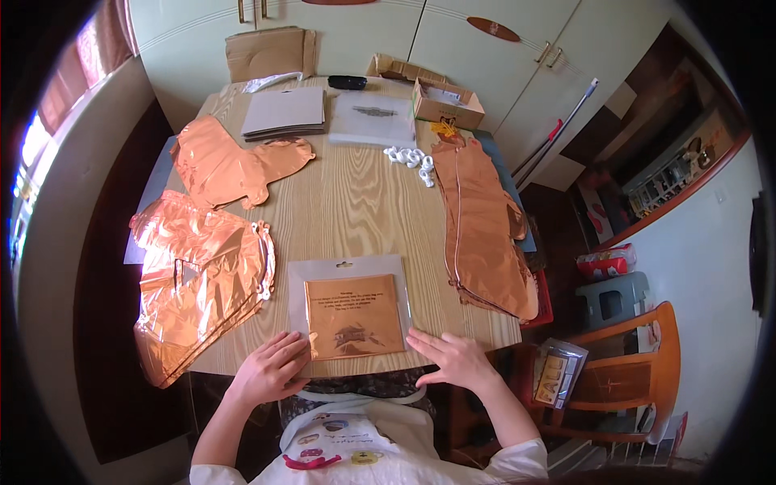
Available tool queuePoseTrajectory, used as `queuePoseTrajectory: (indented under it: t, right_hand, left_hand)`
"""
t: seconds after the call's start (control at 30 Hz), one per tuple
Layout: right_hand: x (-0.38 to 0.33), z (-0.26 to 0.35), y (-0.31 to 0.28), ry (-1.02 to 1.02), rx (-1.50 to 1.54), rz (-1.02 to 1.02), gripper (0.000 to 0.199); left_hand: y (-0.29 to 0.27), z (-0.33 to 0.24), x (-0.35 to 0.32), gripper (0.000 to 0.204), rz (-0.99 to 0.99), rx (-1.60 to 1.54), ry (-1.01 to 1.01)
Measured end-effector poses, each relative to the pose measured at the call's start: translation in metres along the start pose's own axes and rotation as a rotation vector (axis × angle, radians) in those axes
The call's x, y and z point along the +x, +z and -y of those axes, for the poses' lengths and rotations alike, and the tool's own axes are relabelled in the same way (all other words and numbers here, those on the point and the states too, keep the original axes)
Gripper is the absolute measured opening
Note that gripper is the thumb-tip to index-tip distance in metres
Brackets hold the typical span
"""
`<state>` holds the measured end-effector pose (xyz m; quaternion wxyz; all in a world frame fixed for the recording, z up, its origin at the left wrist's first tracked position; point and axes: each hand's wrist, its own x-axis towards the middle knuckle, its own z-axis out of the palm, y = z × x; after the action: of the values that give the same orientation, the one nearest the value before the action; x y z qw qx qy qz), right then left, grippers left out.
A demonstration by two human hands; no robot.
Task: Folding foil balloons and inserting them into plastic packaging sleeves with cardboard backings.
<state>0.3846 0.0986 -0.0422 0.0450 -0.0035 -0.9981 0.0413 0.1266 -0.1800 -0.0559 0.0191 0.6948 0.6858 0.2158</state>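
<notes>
One packet looks nearly finished, to judge by its neat state: the clear flat packet [299,287] already has a folded copper foil piece [356,299] inside it, squared up against a pale card with a hanging hole at its top. Whether the packet is sealed cannot be told.

Much seems to be left. Two large copper foil shapes [222,166] [198,283] lie loose along the left edge of the counter [356,210], and a long stack of copper foil [485,230] lies along the right edge. Toward the far edge sit a stack of grey cards [284,113] and, just beside it, a pile of clear sleeves [368,125], with small white rolls [410,158] nearer the middle.

The packet lies flat at the middle of the near edge, between the hands. The left hand [275,368] touches its lower left side, fingers close together and loosely bent, pinching nothing visible. The right hand [457,361] is spread, thumb apart, fingertips against the lower right side.
</notes>
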Motion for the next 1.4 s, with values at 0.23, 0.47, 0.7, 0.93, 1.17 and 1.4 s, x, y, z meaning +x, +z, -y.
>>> queuePoseTrajectory:
  t: [0.23, 0.47, 0.7, 0.93, 1.17, 1.4]
  right_hand:
    - [-0.003, 0.009, 0.018, 0.041, -0.005, -0.18, 0.055]
    - [0.006, 0.024, 0.031, 0.128, 0.15, -0.413, 0.018]
    - [0.017, 0.036, 0.038, 0.212, 0.174, -0.509, 0.009]
    - [0.018, 0.044, 0.048, 0.363, 0.229, -0.509, 0.017]
    - [0.024, 0.05, 0.044, 0.459, 0.174, -0.491, 0.022]
    - [0.028, 0.062, 0.034, 0.182, 0.045, -0.55, 0.024]
  left_hand:
    - [0.01, -0.008, -0.01, 0.025, -0.095, -0.007, -0.034]
    - [0.016, -0.014, -0.012, 0.017, -0.215, -0.163, -0.241]
    - [0.03, -0.029, 0.001, 0.01, -0.387, -0.085, -0.39]
    - [0.042, -0.038, 0.009, 0.019, -0.391, -0.02, -0.52]
    - [0.031, -0.041, 0.01, 0.028, -0.435, 0.011, -0.657]
    - [0.041, -0.078, 0.028, 0.047, -0.116, 0.114, -0.302]
